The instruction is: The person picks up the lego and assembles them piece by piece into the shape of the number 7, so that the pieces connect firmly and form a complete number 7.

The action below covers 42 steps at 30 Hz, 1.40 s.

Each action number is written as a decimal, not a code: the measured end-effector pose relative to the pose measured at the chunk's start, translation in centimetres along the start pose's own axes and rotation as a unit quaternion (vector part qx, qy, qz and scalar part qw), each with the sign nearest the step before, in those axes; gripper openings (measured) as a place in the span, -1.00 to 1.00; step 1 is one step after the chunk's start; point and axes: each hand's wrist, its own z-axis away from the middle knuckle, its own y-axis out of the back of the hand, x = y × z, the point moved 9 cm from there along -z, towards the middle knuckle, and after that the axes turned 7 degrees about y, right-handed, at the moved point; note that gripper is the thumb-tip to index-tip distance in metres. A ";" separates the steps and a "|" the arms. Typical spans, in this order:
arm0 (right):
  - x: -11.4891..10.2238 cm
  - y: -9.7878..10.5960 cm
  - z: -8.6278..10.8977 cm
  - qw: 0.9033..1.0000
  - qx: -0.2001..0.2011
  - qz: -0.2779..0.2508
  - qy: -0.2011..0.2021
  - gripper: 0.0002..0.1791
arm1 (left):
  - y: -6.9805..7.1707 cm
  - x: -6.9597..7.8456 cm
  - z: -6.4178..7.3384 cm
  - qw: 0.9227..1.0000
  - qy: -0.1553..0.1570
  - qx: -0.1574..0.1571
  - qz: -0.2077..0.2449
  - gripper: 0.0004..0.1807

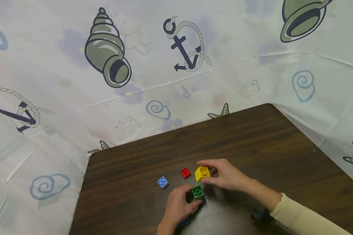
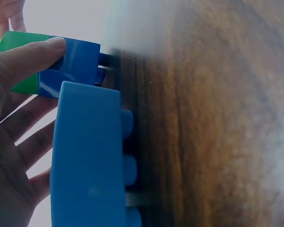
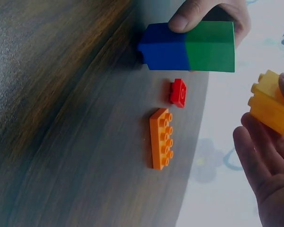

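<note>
My left hand (image 1: 178,204) grips a stack of a green brick (image 1: 197,191) and a dark blue brick (image 3: 165,47), thumb on one side. The green brick's hollow underside faces up and the blue brick's studs point to the table. My right hand (image 1: 225,173) pinches a yellow brick (image 1: 202,173) between thumb and fingers, its hollow side up and studs downward. The yellow brick is just above and to the right of the green one in the head view, apart from it. Close to the left wrist camera lies a longer blue brick (image 2: 90,156), its studs toward the table.
A red brick (image 1: 185,173) and a light blue brick (image 1: 162,182) lie on the dark wooden table (image 1: 129,169) beyond my left hand. An orange brick (image 3: 161,139) shows near the red one in the right wrist view. A dark object (image 1: 261,215) is beside the right sleeve.
</note>
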 end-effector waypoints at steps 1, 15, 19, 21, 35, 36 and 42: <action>-0.1 0.0 0.0 1.000 0.003 0.001 -0.003 -0.40 | 0.0 0.0 0.0 1.000 0.000 0.000 0.001 -0.58; -2.3 -2.8 0.4 0.994 -0.077 0.059 0.043 -0.41 | 0.0 0.2 0.3 0.999 -0.031 0.037 -0.002 -0.59; -3.1 -3.5 0.4 0.990 -0.093 0.082 0.067 -0.43 | 0.1 0.2 0.4 0.999 -0.032 0.043 0.003 -0.58; -3.3 -3.6 0.4 0.988 -0.091 0.098 0.077 -0.45 | 0.2 0.2 0.4 0.998 -0.032 0.045 0.006 -0.59; -4.3 -3.9 0.4 0.967 -0.077 0.216 0.115 -0.49 | 0.2 0.3 0.5 0.998 -0.036 0.053 0.014 -0.60; -4.3 -3.9 0.4 0.967 -0.079 0.215 0.113 -0.48 | 0.2 0.2 0.5 0.998 -0.036 0.052 0.015 -0.60; -4.3 -3.7 0.4 0.966 -0.090 0.217 0.111 -0.50 | 0.0 0.2 0.3 0.998 -0.039 0.049 0.016 -0.59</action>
